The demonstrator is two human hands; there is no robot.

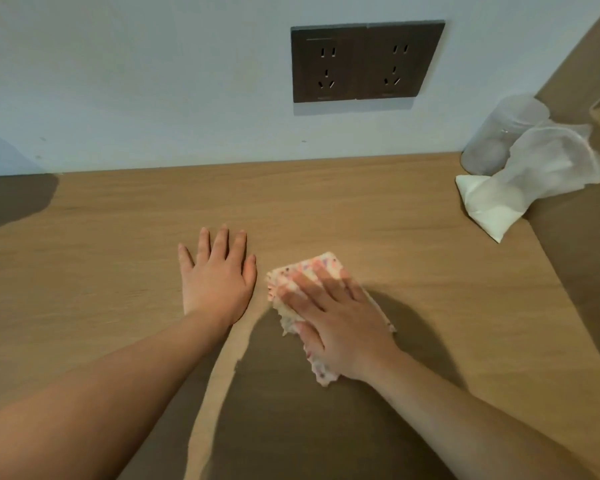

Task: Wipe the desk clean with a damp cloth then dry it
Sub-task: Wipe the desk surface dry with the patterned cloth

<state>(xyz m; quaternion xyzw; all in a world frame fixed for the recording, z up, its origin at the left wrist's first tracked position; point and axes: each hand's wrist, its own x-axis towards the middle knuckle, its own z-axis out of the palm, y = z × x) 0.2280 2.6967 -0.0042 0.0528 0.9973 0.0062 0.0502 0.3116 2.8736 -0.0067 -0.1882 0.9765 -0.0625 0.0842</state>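
Right hand (340, 327) presses cloth (312, 271) mid-desk (430, 306); left hand (219, 278) flat.

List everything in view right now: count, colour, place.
desk: one, light wood, across the lower view
cloth: one, white with pink print, desk centre
wall: one, pale, behind desk
socket plate: one double, dark grey, on wall above desk
jar: one, clear, back right corner of desk
plastic wrap: one, translucent, crumpled, in front of jar
white packet: one, white, under the wrap's near end
side panel: one, wood, far right
left hand: one, flat on desk, left of cloth
right hand: one, fingers straight, pressing on cloth
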